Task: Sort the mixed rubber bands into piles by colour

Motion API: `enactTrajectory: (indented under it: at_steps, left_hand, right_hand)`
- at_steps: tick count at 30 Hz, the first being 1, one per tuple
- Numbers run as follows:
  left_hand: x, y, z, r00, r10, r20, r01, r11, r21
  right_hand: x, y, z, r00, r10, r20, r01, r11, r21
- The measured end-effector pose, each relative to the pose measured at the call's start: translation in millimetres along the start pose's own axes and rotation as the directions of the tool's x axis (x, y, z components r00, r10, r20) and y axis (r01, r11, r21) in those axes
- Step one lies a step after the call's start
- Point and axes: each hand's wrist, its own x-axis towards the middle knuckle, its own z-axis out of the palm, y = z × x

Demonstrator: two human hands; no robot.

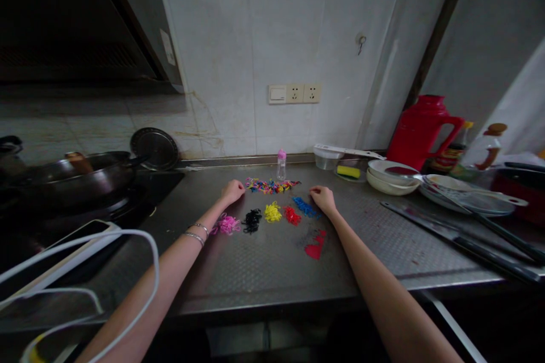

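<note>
A mixed row of small coloured rubber bands (272,186) lies across the steel counter. My left hand (233,191) is closed at its left end, fingertips pressed together by the bands; whether they pinch one is too small to tell. Past the right end, my right hand (322,198) rests with curled fingers just above the blue bands (304,207), and anything in them is hidden. Sorted piles sit nearer me: pink bands (228,224), black bands (252,220), yellow bands (272,212) and red bands (292,215). A small clear bottle with a pink cap (281,165) stands behind the row.
A red flat piece (315,246) lies near the counter's front. Knives (451,235), stacked bowls (392,178), plates (468,195) and a red thermos (419,133) occupy the right. On the left are a wok (85,181) and a white cable (155,261) crossing before my left forearm.
</note>
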Motion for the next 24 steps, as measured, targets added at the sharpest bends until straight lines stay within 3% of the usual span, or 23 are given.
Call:
enactTrajectory:
  at_steps: [3, 5, 10, 16, 20, 24]
  left_hand:
    - [-2.7, -9.7, -13.8, 1.0, 0.026, 0.018, -0.024, 0.997, -0.078]
    - [-7.5, -14.6, -25.4, 0.992, 0.093, 0.088, -0.081, 0.987, -0.136]
    - [-28.7, -18.9, -52.3, 0.916, 0.253, 0.312, -0.187, 0.956, -0.226]
    - [-45.5, -23.3, -69.6, 0.898, 0.213, 0.386, -0.143, 0.969, -0.201]
    - [-50.6, -24.3, -80.2, 0.844, 0.219, 0.49, -0.148, 0.972, -0.18]
    - [-55.5, -23.2, -87.1, 0.817, 0.178, 0.548, -0.096, 0.98, -0.175]
  right_hand:
    - [0.0, 0.7, 0.2, 1.0, 0.002, -0.004, -0.002, 1.0, 0.005]
    - [0.1, 1.3, 0.5, 1.0, -0.002, -0.003, 0.002, 1.0, 0.003]
    - [0.8, 2.7, 1.4, 1.0, -0.014, 0.003, 0.014, 1.0, 0.001]
    - [0.4, 2.8, 0.9, 0.999, -0.032, 0.015, 0.032, 0.999, 0.015]
    - [-0.7, 1.0, -0.2, 1.0, -0.022, 0.017, 0.022, 1.0, 0.02]
    - [-1.6, -0.4, -0.8, 0.999, -0.032, 0.014, 0.032, 0.999, 0.017]
